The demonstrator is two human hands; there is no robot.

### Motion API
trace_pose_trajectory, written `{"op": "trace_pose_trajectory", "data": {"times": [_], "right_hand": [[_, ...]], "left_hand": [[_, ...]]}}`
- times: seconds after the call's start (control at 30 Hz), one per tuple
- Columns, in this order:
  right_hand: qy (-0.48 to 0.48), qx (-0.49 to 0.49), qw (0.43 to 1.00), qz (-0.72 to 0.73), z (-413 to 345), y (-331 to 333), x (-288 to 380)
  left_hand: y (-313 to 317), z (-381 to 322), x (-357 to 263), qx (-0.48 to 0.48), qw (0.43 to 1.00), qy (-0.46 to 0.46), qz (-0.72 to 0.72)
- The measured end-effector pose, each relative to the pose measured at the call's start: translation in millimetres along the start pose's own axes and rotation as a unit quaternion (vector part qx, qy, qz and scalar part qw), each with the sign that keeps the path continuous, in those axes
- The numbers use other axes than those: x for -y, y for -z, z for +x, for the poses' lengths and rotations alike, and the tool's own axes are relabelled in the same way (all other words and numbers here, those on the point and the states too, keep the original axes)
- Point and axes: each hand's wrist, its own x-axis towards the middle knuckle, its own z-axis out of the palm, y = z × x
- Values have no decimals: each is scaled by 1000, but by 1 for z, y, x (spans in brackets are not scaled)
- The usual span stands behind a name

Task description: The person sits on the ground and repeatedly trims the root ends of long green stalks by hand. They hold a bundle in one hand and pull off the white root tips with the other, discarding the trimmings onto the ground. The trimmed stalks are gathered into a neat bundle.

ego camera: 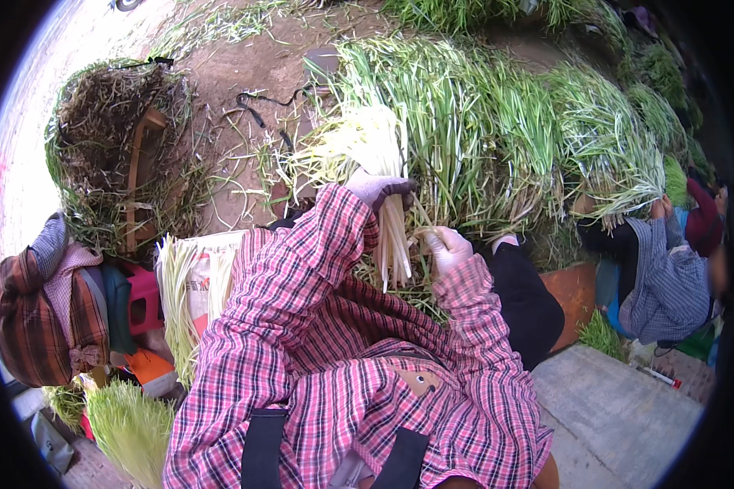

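A pale bundle of long-stemmed leafy vegetable (392,241) hangs from my gloved left hand (376,186), which is closed around it; the whitish stalk ends point toward my lap and the yellowish leaves fan out away from me. To its right my gloved right hand (449,247) pinches the end of a thin stalk (424,213) that reaches up to the left hand. A broad heap of green leafy stalks (452,116) lies just beyond both hands. Loose trimmings lie below the hands.
Pale stalks (180,293) lie over a printed sack (200,275) at my left, near a pink plastic stool (144,299). Further left are a pile of withered leaves (98,140) and a person in brown plaid (46,305). At right, a person in a checked top (667,287) handles stalks. A black strap (257,110) lies on the soil.
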Motion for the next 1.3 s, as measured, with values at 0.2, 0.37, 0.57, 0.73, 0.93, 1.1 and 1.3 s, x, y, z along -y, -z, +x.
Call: {"op": "trace_pose_trajectory", "data": {"times": [0.2,0.37,0.57,0.73,0.93,1.1,1.3], "right_hand": [[-293,20,954,60,-26,10,-77],[-225,52,928,-291,-36,44,-67],[3,27,996,-89,-9,-8,-30],[-179,-29,981,74,-8,-2,3],[-56,159,982,-88,-6,-13,34],[-179,296,912,-221,-18,-28,-10],[-320,68,932,-156,23,14,-70]], "left_hand": [[-1,-4,-18,-115,992,-53,21],[-5,-2,-8,-117,984,-110,81],[0,-2,-9,24,996,19,-89],[-4,2,8,48,997,-45,39],[-8,-8,20,80,990,93,-71],[-11,-40,-38,-66,979,-175,-77],[-5,-34,-64,-76,927,-313,-192]]}}
